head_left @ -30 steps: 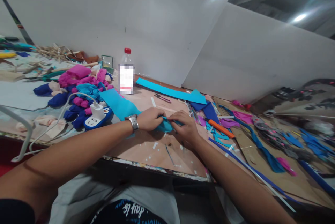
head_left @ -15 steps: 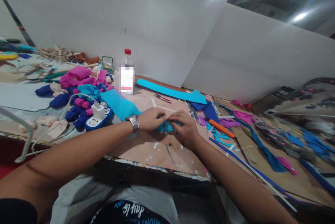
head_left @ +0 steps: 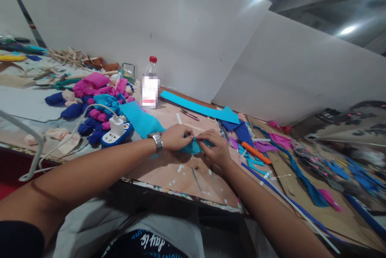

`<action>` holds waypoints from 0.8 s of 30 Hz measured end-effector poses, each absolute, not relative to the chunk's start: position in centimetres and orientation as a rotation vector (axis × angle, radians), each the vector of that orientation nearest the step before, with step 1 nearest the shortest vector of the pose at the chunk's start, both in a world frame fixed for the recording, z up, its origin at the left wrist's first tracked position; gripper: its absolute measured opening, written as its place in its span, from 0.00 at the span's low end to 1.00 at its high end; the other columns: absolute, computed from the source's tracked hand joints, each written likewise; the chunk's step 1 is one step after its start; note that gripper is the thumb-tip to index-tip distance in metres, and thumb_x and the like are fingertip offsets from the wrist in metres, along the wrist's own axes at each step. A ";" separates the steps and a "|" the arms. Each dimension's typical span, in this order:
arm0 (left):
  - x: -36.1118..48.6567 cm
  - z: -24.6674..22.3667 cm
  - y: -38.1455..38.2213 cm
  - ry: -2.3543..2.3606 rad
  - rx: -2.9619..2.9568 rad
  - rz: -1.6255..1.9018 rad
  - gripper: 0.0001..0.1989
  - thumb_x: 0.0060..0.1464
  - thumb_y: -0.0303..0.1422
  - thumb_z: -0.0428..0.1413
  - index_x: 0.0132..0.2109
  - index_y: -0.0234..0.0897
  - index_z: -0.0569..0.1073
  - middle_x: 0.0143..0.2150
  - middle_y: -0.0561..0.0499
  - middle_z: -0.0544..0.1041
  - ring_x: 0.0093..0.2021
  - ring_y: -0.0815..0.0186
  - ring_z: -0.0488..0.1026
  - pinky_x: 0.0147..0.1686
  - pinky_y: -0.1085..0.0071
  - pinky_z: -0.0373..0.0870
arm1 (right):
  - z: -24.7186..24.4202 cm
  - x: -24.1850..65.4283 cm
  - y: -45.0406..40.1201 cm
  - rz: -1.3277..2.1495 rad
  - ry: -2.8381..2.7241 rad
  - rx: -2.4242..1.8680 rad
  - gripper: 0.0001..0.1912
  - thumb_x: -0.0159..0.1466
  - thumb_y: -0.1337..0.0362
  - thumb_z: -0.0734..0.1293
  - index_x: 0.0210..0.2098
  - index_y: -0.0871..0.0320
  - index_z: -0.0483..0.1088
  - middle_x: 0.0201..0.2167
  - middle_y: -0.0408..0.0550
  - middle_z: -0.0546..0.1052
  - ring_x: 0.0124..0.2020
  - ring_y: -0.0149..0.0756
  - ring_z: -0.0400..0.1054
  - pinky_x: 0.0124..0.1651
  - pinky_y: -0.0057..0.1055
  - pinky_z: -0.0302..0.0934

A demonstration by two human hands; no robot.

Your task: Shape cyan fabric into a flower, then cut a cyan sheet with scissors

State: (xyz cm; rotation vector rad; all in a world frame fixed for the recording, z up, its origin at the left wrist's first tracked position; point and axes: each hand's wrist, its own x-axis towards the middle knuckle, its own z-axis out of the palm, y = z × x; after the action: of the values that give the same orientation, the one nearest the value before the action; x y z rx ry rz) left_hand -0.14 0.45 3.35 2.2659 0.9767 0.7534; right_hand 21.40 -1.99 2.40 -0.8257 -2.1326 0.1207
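A long turquoise strip (head_left: pixel 141 118), which looks like paper or thin cloth, runs from beside the power socket to my hands. My left hand (head_left: pixel 178 137), with a metal watch at the wrist, pinches the strip's near end between thumb and fingers. Close against it, my right hand (head_left: pixel 214 147) grips the same end, fingertips nearly touching the left ones. Part of the strip hangs below the fingers, bunched or folded; the exact fold is hidden. Behind my hands lie small thread snips (head_left: pixel 189 115) and another turquoise strip (head_left: pixel 199 107).
A red-capped bottle (head_left: pixel 150 89) stands at the back. Left are a blue-and-white power socket (head_left: pixel 113 137) with its cable and a heap of coloured cloth bundles (head_left: pixel 90 85). An orange-handled cutter (head_left: pixel 255 152) lies among scraps at right. The table edge (head_left: pixel 181 194) is near my body.
The camera view has shifted slightly, moving the scene a little to the right. My fingers have adjusted slightly on the strip, and more turquoise shows between the fingertips.
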 end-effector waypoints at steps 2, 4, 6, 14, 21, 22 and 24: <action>-0.1 3.4 0.4 0.967 2.252 0.760 0.12 0.62 0.35 0.53 0.38 0.36 0.80 0.36 0.50 0.82 0.37 0.63 0.75 0.35 0.69 0.63 | 2.4 21.4 -2.1 0.129 -2.124 -0.855 0.05 0.65 0.67 0.70 0.40 0.53 0.78 0.36 0.49 0.81 0.39 0.42 0.75 0.43 0.43 0.69; -0.1 3.4 0.4 0.959 2.256 0.762 0.12 0.62 0.36 0.53 0.39 0.36 0.80 0.37 0.49 0.82 0.38 0.63 0.76 0.36 0.69 0.64 | 2.3 21.5 -2.0 0.125 -2.120 -0.880 0.04 0.65 0.66 0.71 0.40 0.53 0.78 0.36 0.49 0.81 0.39 0.42 0.74 0.43 0.43 0.69; -0.1 3.4 0.4 0.962 2.271 0.767 0.12 0.63 0.36 0.53 0.40 0.36 0.80 0.38 0.49 0.83 0.38 0.62 0.76 0.36 0.69 0.64 | 2.2 21.6 -2.0 0.116 -2.120 -0.900 0.04 0.66 0.65 0.71 0.41 0.53 0.78 0.36 0.49 0.82 0.39 0.42 0.74 0.43 0.43 0.68; -0.1 3.4 0.4 0.971 2.281 0.802 0.13 0.63 0.37 0.55 0.40 0.37 0.82 0.38 0.50 0.84 0.38 0.63 0.77 0.36 0.69 0.64 | 2.5 21.3 -2.2 0.101 -2.092 -0.968 0.04 0.67 0.62 0.70 0.38 0.53 0.78 0.35 0.49 0.81 0.40 0.43 0.74 0.44 0.43 0.67; -0.2 3.5 0.1 0.954 2.286 0.843 0.11 0.62 0.36 0.55 0.40 0.37 0.81 0.38 0.50 0.83 0.37 0.64 0.77 0.36 0.70 0.64 | 2.4 21.2 -2.2 0.095 -2.087 -0.979 0.03 0.67 0.63 0.70 0.38 0.53 0.77 0.36 0.49 0.81 0.40 0.43 0.73 0.45 0.43 0.66; -0.2 3.5 0.1 0.954 2.287 0.846 0.11 0.62 0.35 0.55 0.39 0.37 0.81 0.38 0.50 0.83 0.37 0.64 0.77 0.36 0.70 0.64 | 2.4 21.2 -2.2 0.092 -2.089 -0.983 0.03 0.67 0.63 0.70 0.38 0.54 0.76 0.36 0.49 0.81 0.40 0.43 0.72 0.45 0.43 0.66; -0.1 3.5 0.1 0.943 2.293 0.854 0.11 0.62 0.35 0.55 0.39 0.37 0.81 0.38 0.50 0.83 0.37 0.64 0.77 0.36 0.70 0.64 | 2.3 21.2 -2.1 0.093 -2.100 -0.988 0.03 0.67 0.63 0.69 0.38 0.54 0.76 0.35 0.49 0.80 0.40 0.43 0.72 0.45 0.43 0.66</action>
State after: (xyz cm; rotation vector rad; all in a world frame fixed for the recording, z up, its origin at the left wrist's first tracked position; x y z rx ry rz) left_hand -0.14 0.06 3.49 2.2933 0.9431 0.8541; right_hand 21.22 -2.11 2.34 -0.9884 -2.0999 0.0927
